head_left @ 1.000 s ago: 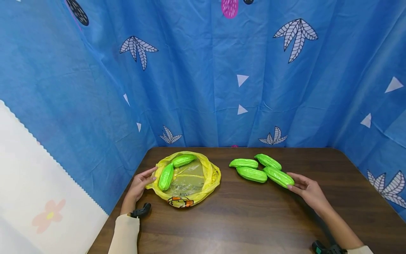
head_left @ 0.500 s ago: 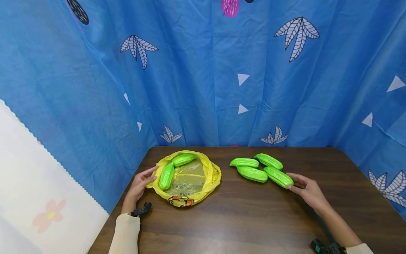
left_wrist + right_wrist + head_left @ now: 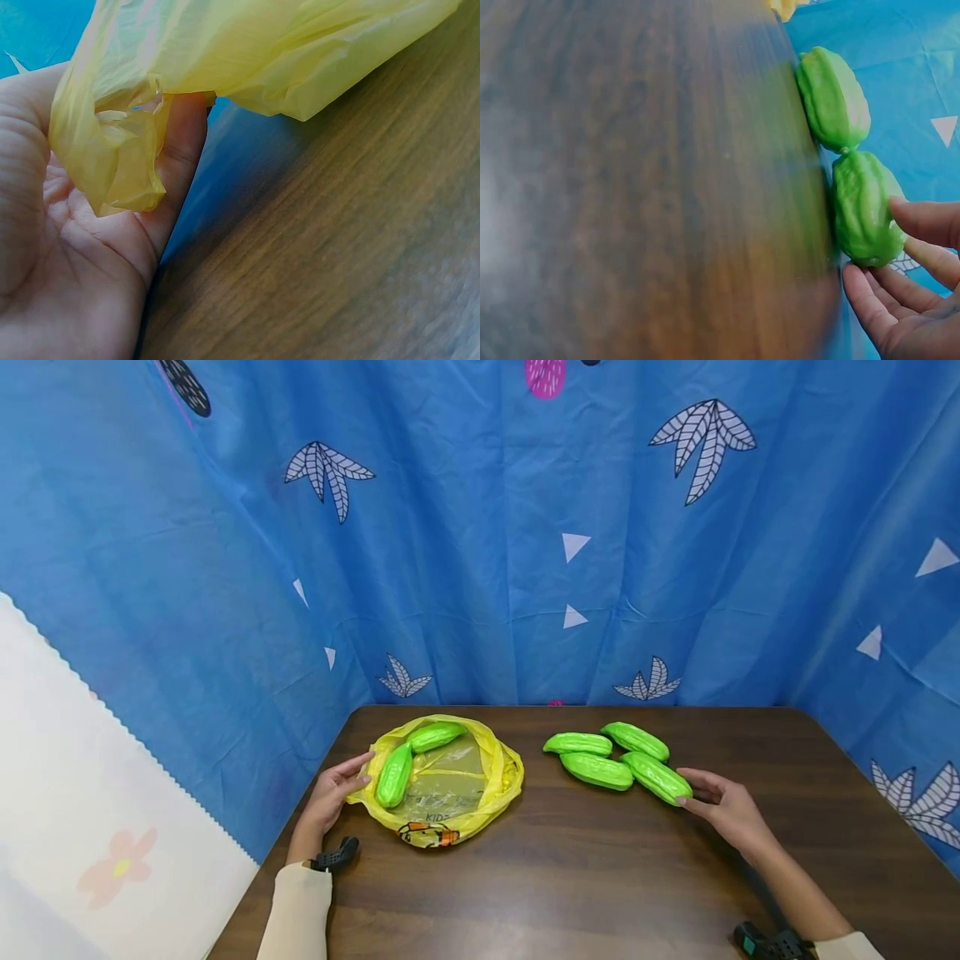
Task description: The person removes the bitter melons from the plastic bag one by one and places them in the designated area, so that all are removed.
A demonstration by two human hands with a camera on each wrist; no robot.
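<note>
My left hand (image 3: 327, 793) pinches the left rim of a yellow plastic bag (image 3: 491, 806) at the table's left; its thumb lies over the crumpled edge of the bag (image 3: 277, 60) in the left wrist view. Two shiny green ridged gourds, one upright-lying (image 3: 393, 777) and one slanted (image 3: 437, 736), rest inside the wide bag mouth. On the right, my right hand (image 3: 726, 810) holds the near end of a green gourd (image 3: 657, 777) between thumb and fingers. In the right wrist view this gourd (image 3: 864, 210) touches another one (image 3: 834, 101).
Beside the held gourd lie more green gourds: one at front (image 3: 597, 771), one at back left (image 3: 577, 743), one at back right (image 3: 635, 741). The dark wooden table (image 3: 555, 877) ends at a blue patterned curtain (image 3: 480, 593). A white cloth (image 3: 90, 793) hangs at left.
The gourd in my right hand has shifted very slightly left along with the fingers. My left hand and the bag stay practically still.
</note>
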